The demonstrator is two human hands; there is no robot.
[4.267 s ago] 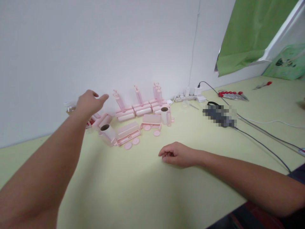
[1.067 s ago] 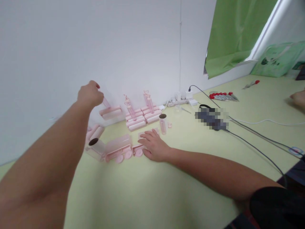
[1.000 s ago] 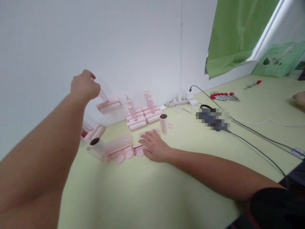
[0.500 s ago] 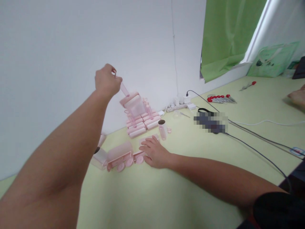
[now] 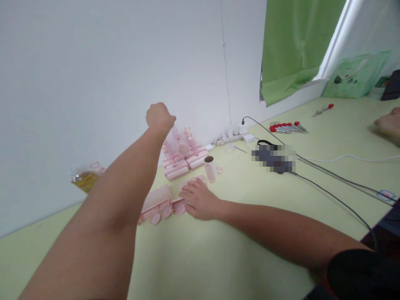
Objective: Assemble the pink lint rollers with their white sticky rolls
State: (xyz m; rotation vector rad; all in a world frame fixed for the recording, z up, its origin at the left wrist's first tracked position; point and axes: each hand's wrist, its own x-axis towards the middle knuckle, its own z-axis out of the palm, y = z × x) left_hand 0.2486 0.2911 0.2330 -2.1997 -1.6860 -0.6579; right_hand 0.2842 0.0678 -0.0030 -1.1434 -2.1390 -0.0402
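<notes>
My left hand (image 5: 160,118) is raised in front of the wall. Its fingers are closed round the top of a clear pink tube (image 5: 175,133), whose lower end comes down among pale pink parts. Just below stands a stack of pink-and-white cylinders (image 5: 176,171) with upright clear pieces on it. My right hand (image 5: 201,200) lies with fingers spread over a low pink wheeled piece (image 5: 178,208). Left of it is a longer pink wheeled piece (image 5: 158,200), partly hidden by my left forearm. Behind my right hand a hollow white-and-pink cylinder (image 5: 210,170) stands upright.
A power strip (image 5: 231,139) with plugs lies along the wall. Further right are a blurred-out dark device (image 5: 271,158) with cables, several red-capped tools (image 5: 284,128) and a green bag (image 5: 353,79). Another person's hand (image 5: 389,125) is at the right edge. A yellow-labelled packet (image 5: 84,179) is at left.
My left hand has moved right and down with the clear pink tube, toward the stack. The packet at left has come into view. My right hand stays on the wheeled piece.
</notes>
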